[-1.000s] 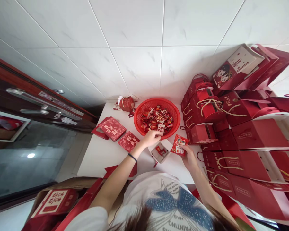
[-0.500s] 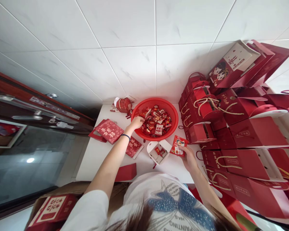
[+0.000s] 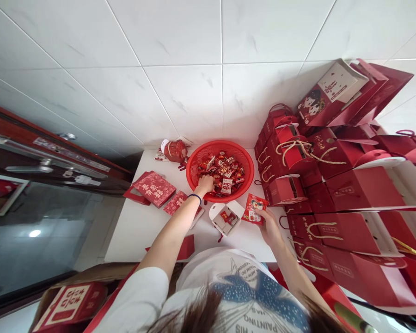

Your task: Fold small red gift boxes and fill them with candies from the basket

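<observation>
A red mesh basket (image 3: 249,173) on the white table holds many small red-wrapped sweets (image 3: 225,169). My left hand (image 3: 205,184) reaches over its near left rim, fingers bent down among the sweets; what they grip, if anything, is too small to tell. A red packet with a cartoon figure (image 3: 252,206) is pinched in my right hand (image 3: 269,224), right of the basket's near side. Between my hands stands an open white-lined box (image 3: 214,212) with a few red pieces inside. Flat red patterned boxes (image 3: 156,187) lie to the left.
Stacked red gift boxes with rope handles (image 3: 358,187) crowd the right side, with upright bags (image 3: 377,99) behind them. A red jar-like item (image 3: 176,151) stands at the back left. The tiled wall (image 3: 187,97) rises behind the table (image 3: 125,236).
My left hand has moved right and toward me, deeper into the sweets near the basket's front. My right hand still holds the packet. The whole view has shifted slightly.
</observation>
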A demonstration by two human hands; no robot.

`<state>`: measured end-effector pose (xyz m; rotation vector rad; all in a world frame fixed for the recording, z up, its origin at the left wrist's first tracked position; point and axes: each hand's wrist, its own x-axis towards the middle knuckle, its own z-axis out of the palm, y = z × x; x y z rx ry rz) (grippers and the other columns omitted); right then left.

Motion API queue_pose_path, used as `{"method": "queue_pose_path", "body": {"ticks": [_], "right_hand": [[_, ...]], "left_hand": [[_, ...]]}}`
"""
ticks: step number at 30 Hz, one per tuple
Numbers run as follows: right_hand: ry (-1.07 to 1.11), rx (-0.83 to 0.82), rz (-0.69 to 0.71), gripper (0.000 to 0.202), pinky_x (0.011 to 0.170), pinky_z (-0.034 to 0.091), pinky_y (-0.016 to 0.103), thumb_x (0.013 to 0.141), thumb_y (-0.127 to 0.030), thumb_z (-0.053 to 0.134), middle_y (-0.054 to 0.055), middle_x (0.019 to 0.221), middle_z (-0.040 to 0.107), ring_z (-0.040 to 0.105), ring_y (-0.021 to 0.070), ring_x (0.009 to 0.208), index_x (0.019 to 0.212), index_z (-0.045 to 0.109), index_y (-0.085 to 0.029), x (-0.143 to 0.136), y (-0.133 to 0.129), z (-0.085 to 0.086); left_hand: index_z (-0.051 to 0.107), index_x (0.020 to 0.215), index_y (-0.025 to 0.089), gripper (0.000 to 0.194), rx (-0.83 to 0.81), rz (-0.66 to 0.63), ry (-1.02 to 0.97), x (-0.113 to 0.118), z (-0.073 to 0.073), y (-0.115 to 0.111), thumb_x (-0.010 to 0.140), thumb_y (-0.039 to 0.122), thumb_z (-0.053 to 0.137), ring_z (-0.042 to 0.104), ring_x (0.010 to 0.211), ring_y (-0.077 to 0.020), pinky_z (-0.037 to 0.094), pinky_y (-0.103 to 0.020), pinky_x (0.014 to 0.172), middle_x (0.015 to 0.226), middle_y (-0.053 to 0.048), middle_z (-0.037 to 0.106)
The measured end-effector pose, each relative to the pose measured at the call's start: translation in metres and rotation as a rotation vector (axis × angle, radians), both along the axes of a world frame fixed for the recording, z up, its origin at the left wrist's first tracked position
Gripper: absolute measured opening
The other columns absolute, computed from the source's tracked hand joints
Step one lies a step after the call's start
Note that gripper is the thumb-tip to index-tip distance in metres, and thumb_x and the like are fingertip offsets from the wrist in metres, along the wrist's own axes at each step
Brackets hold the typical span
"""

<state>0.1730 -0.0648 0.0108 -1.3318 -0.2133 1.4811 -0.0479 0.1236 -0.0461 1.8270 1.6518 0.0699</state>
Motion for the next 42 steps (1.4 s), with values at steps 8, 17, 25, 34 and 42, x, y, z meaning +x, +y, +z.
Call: {"method": "queue_pose_path", "body": {"ticks": [8,17,25,34,42], "right_hand": [[-0.015,-0.007,-0.052,0.027,0.058,0.047,0.025,0.057,-0.035,0.080,0.000,0.075,0.070,0.061,0.0161,0.066,0.074,0.066,-0.020,0.000,-0.003,-0.003],[-0.140,0.062,-0.006,0.033,0.076,0.050,0.028,0.057,-0.040,0.081,0.002,0.090,0.074,0.065,0.0188,0.082,0.083,0.072,-0.021,-0.011,-0.006,0.000],[-0.270,0.128,0.077,0.034,0.076,0.049,0.029,0.066,-0.045,0.072,0.003,0.095,0.074,0.064,0.0201,0.084,0.088,0.071,-0.018,-0.014,-0.020,0.004],[-0.523,0.324,0.268,0.036,0.063,0.051,0.028,0.072,-0.039,0.068,0.005,0.086,0.073,0.065,0.0183,0.072,0.101,0.060,-0.019,-0.032,-0.019,-0.015],[-0.858,0.341,0.502,0.040,0.071,0.052,0.029,0.073,-0.019,0.054,0.002,0.091,0.072,0.064,0.0154,0.070,0.112,0.057,-0.023,-0.065,-0.011,-0.023]], "left_hand": [[0.076,0.091,0.016,0.021,0.082,0.024,-0.098,-0.008,0.038,-0.022,0.090,0.025,0.057,0.069,0.094,-0.0256,0.048,-0.029,0.085,0.094,-0.012,0.075],[0.076,0.092,0.018,0.017,-0.075,-0.204,-0.313,-0.013,0.050,-0.125,0.086,0.026,0.062,0.069,0.083,-0.0210,0.049,-0.025,0.076,0.090,-0.006,0.076],[0.076,0.097,0.016,0.022,0.138,-0.073,-0.225,-0.022,0.043,-0.151,0.085,0.012,0.059,0.067,0.074,-0.0171,0.052,-0.028,0.077,0.089,-0.007,0.072],[0.074,0.097,0.019,0.021,0.309,0.110,-0.311,-0.016,0.020,-0.173,0.081,0.011,0.064,0.067,0.086,-0.0191,0.054,-0.034,0.086,0.095,-0.007,0.068],[0.072,0.100,0.018,0.033,0.238,0.181,-0.364,-0.024,0.006,-0.186,0.070,0.006,0.069,0.066,0.090,-0.0201,0.055,-0.034,0.083,0.101,-0.006,0.068]]}}
